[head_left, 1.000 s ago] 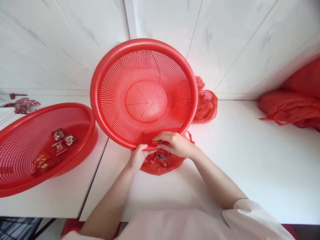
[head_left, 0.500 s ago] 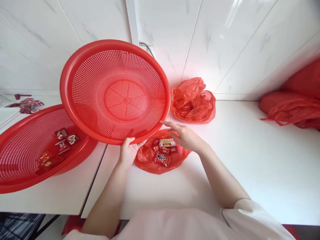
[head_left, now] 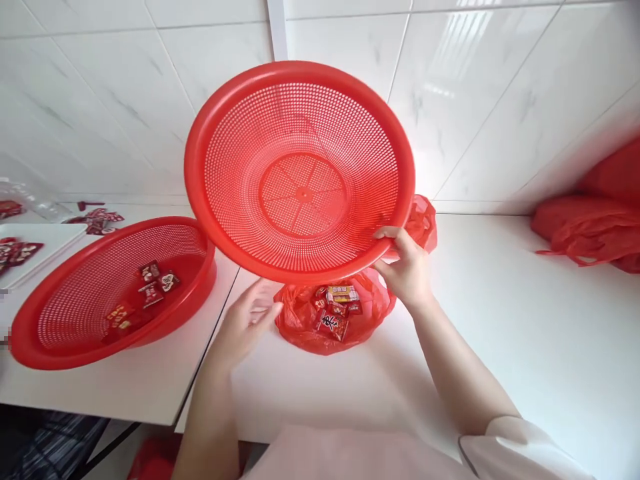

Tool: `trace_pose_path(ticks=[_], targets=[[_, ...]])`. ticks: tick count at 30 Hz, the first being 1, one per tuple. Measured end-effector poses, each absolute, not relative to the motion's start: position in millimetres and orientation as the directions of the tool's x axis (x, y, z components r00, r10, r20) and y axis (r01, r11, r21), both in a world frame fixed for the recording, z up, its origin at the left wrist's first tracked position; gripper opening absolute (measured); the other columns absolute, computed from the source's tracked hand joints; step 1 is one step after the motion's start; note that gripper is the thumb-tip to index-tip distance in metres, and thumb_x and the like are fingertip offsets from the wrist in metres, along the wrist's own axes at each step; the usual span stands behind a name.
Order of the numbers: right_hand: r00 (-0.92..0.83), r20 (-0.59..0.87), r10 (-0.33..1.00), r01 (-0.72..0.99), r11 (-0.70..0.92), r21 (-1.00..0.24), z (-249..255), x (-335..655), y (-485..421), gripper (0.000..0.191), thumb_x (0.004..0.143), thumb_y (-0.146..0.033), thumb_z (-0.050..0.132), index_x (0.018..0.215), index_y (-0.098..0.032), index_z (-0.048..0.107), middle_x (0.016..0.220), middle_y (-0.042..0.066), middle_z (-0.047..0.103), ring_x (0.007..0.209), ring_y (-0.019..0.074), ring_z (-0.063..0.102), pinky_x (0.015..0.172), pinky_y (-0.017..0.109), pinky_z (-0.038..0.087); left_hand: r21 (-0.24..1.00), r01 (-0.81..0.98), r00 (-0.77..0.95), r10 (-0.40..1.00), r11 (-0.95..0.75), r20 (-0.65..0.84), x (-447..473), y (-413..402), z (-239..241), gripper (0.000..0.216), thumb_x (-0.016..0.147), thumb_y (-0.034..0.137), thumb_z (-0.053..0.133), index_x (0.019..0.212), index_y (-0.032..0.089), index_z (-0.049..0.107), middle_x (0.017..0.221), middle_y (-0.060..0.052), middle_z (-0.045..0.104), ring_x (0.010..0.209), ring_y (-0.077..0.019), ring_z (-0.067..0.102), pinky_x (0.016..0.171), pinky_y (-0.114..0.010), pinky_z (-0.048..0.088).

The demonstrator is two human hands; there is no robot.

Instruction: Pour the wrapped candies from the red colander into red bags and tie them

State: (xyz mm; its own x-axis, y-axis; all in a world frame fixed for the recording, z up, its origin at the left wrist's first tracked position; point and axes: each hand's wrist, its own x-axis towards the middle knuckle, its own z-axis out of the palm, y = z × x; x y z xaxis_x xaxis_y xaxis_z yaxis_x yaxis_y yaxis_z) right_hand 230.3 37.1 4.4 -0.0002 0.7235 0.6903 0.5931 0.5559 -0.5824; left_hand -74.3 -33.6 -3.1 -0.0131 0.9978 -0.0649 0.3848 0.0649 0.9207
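Note:
My right hand [head_left: 407, 267] grips the lower right rim of a large red perforated basket [head_left: 300, 167], held tilted in the air with its inside facing me. My left hand [head_left: 247, 320] hovers below the basket's lower left edge with fingers spread, holding nothing. Under the basket an open red plastic bag [head_left: 300, 330] lies on the white table, with several small wrapped sweets [head_left: 335, 310] in it.
A second red basket [head_left: 60, 333] rests on the left table with a few sweet packets inside. Another red bag [head_left: 423, 223] sits behind the raised basket. More red bags [head_left: 590, 227] lie at the far right. A white tray [head_left: 45, 243] is at far left. Tiled wall behind.
The basket went left in my left hand, then came back right and higher. My right hand has taken its rim; my left hand has let go and dropped below it.

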Motion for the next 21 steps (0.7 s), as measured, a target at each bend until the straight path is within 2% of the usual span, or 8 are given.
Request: trace_pose_path(ticks=[1, 3, 5, 7, 9, 14, 17, 21], targets=[[0.026, 0.705, 0.708, 0.598, 0.554, -0.579, 7, 235, 36, 0.025, 0.08, -0.03, 0.064, 0.103, -0.024, 0.056, 0.103, 0.006, 0.065, 0.094, 0.0214, 0.065, 0.087, 0.039, 0.054, 0.848, 0.523, -0.189, 0.982, 0.085, 0.018, -85, -43, -2, 0.063, 0.076, 0.04, 0.067, 0.135, 0.028, 0.049, 0.1, -0.007, 0.062, 0.088, -0.0247, 0.063, 0.084, -0.041, 0.05], [0.078, 0.729, 0.68, 0.605, 0.549, -0.577, 11, 243, 37, 0.028, 0.08, -0.031, 0.064, 0.105, -0.023, 0.056, 0.104, 0.007, 0.064, 0.094, 0.0224, 0.065, 0.086, 0.042, 0.055, 0.632, 0.726, -0.462, 0.873, 0.271, 0.157, -108, -63, -4, 0.071, 0.078, 0.046, 0.063, 0.142, 0.027, 0.04, 0.093, -0.007, 0.058, 0.079, -0.0255, 0.06, 0.084, -0.05, 0.047], [0.123, 0.742, 0.659, 0.604, 0.543, -0.583, 13, 252, 39, 0.03, 0.08, -0.031, 0.063, 0.107, -0.023, 0.055, 0.104, 0.007, 0.063, 0.093, 0.0228, 0.065, 0.085, 0.044, 0.055, 0.496, 0.721, -0.639, 0.741, 0.484, 0.207, -129, -80, -11, 0.077, 0.079, 0.049, 0.059, 0.147, 0.023, 0.031, 0.1, -0.014, 0.055, 0.086, -0.0344, 0.058, 0.081, -0.061, 0.043], [0.166, 0.753, 0.637, 0.595, 0.544, -0.592, 12, 260, 42, 0.032, 0.079, -0.03, 0.064, 0.109, -0.023, 0.054, 0.105, 0.007, 0.062, 0.094, 0.0227, 0.065, 0.086, 0.045, 0.055, 0.484, 0.652, -0.745, 0.609, 0.583, 0.27, -147, -91, -22, 0.078, 0.077, 0.05, 0.06, 0.145, 0.023, 0.031, 0.119, -0.022, 0.047, 0.101, -0.0456, 0.053, 0.077, -0.067, 0.041], [0.203, 0.762, 0.615, 0.579, 0.552, -0.6, 12, 267, 44, 0.034, 0.078, -0.028, 0.064, 0.109, -0.022, 0.054, 0.105, 0.007, 0.062, 0.094, 0.0223, 0.065, 0.086, 0.045, 0.055, 0.532, 0.65, -0.755, 0.538, 0.542, 0.375, -161, -95, -33, 0.074, 0.076, 0.048, 0.062, 0.14, 0.022, 0.034, 0.13, -0.023, 0.041, 0.111, -0.0478, 0.048, 0.081, -0.067, 0.042], [0.279, 0.782, 0.558, 0.543, 0.58, -0.608, 16, 282, 46, 0.037, 0.075, -0.025, 0.066, 0.11, -0.023, 0.054, 0.106, 0.006, 0.062, 0.097, 0.0218, 0.065, 0.087, 0.042, 0.056, 0.623, 0.701, -0.703, 0.481, 0.348, 0.524, -183, -83, -40, 0.058, 0.073, 0.044, 0.069, 0.12, 0.021, 0.047, 0.118, -0.011, 0.052, 0.085, -0.0254, 0.06, 0.082, -0.048, 0.052], [0.306, 0.791, 0.529, 0.543, 0.586, -0.602, 19, 287, 43, 0.038, 0.074, -0.026, 0.067, 0.109, -0.024, 0.054, 0.107, 0.006, 0.062, 0.099, 0.0224, 0.065, 0.086, 0.042, 0.057, 0.623, 0.733, -0.658, 0.52, 0.273, 0.545, -184, -66, -34, 0.05, 0.07, 0.041, 0.073, 0.111, 0.022, 0.053, 0.109, -0.005, 0.056, 0.082, -0.0207, 0.059, 0.085, -0.045, 0.052], [0.294, 0.799, 0.524, 0.545, 0.595, -0.591, 23, 284, 40, 0.037, 0.075, -0.029, 0.066, 0.11, -0.023, 0.053, 0.105, 0.007, 0.062, 0.098, 0.0226, 0.064, 0.086, 0.043, 0.056, 0.707, 0.705, -0.573, 0.635, 0.06, 0.518, -168, -30, -30, 0.047, 0.066, 0.034, 0.075, 0.106, 0.018, 0.056, 0.107, -0.008, 0.058, 0.092, -0.0216, 0.06, 0.08, -0.039, 0.055]])
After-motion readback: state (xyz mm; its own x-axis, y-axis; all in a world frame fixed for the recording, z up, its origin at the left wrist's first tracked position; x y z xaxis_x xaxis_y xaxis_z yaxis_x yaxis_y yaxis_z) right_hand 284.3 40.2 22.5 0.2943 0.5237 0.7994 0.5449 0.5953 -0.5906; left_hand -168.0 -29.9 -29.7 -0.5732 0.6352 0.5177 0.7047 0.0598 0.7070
